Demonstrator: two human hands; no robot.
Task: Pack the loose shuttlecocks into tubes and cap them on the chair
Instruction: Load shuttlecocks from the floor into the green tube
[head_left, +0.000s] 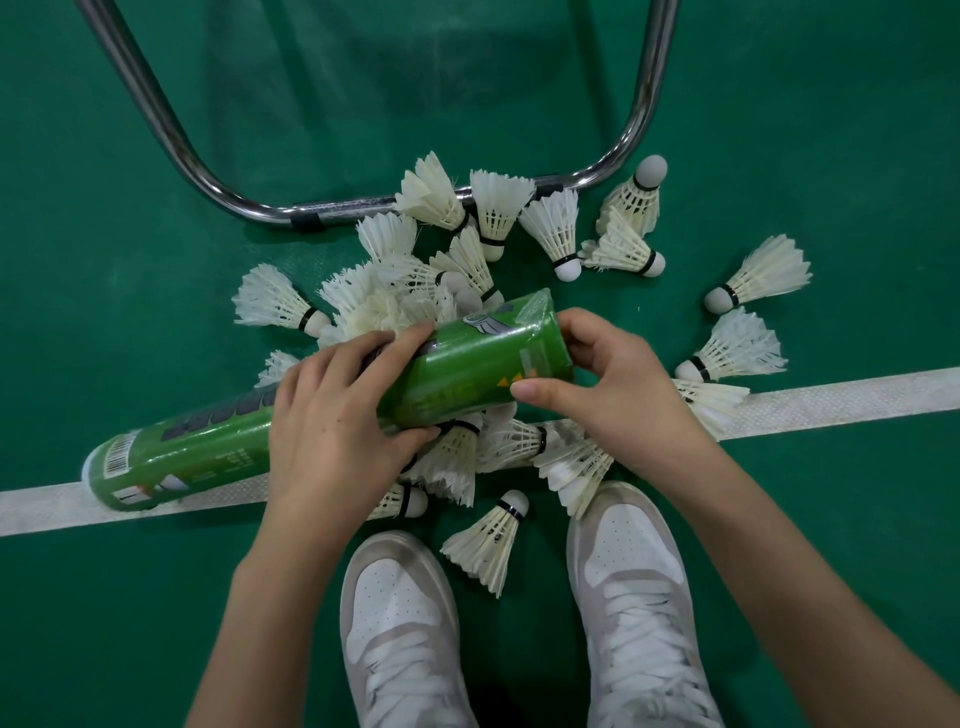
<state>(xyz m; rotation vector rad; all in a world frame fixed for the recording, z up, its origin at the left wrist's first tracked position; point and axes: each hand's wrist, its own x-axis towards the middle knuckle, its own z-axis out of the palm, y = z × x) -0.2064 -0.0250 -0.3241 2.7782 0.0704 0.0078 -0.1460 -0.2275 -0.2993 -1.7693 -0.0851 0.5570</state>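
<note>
Holding the green shuttlecock tube (322, 410) level above the pile, you grip its middle with your left hand (337, 415) while your right hand (608, 395) pinches its far end, where any cap is hidden. Loose feather shuttlecocks (488, 213) lie scattered on the green court floor (156, 156) around the white line (831, 395), your sneakers (400, 623) and the chrome chair leg (218, 192). Judging by that, packing has barely started; nearly every shuttlecock remains, and no capped tube is visible.

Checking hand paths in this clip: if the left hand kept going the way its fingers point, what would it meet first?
The left hand already grips the green tube, fingers pointing up and right across it. Past the tube, the line probably runs into the heap of shuttlecocks on the floor, though depth is unclear.
</note>
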